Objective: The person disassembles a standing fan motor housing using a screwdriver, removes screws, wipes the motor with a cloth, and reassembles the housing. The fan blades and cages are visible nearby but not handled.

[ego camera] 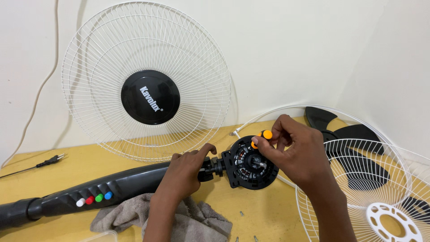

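Black fan motor steadied at the neck by my left hand; right hand pinches an orange-handled screwdriver on it.

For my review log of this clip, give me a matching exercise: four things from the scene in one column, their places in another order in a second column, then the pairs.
Things:
1. front grille
2. fan blade
3. grey cloth
4. plug

Places:
A. lying at the table's left edge
B. leaning upright against the wall
C. under the left hand
D. behind the right hand, beside the rear grille

Pairs: 1-B, 2-D, 3-C, 4-A
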